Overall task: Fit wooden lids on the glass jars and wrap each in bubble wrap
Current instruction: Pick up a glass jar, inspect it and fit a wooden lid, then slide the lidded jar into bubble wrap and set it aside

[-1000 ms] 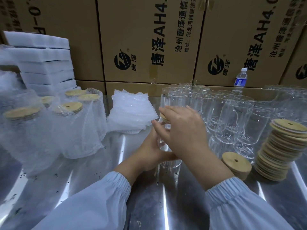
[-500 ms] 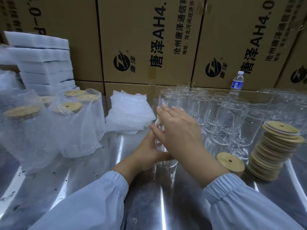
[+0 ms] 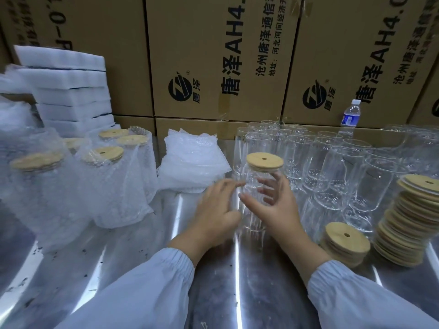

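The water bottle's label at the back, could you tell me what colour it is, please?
The water bottle's label is blue, seen in the head view.

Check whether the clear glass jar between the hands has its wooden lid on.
On: the round wooden lid lies flat on the clear glass jar.

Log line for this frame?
clear glass jar: upright, unwrapped, round wooden lid on top | left hand: open, beside jar | right hand: open, beside jar
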